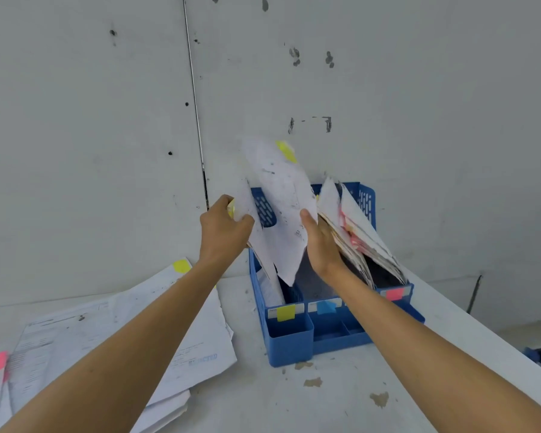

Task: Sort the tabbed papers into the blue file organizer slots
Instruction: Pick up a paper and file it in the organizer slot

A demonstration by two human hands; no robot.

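The left hand (224, 228) grips papers (242, 203), fingers curled. The right hand (320, 245) pinches a sheet (281, 189), thumb on top. Both reach forward.

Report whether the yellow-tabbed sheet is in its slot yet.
Not fully in: the right hand holds the yellow-tabbed sheet mostly above the blue organizer; only its lower corner dips inside. The left hand grips papers beside it.

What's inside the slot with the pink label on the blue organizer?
A leaning stack of papers with pink tabs showing between the sheets. Their lower ends are hidden by the organizer wall, and the right hand covers part.
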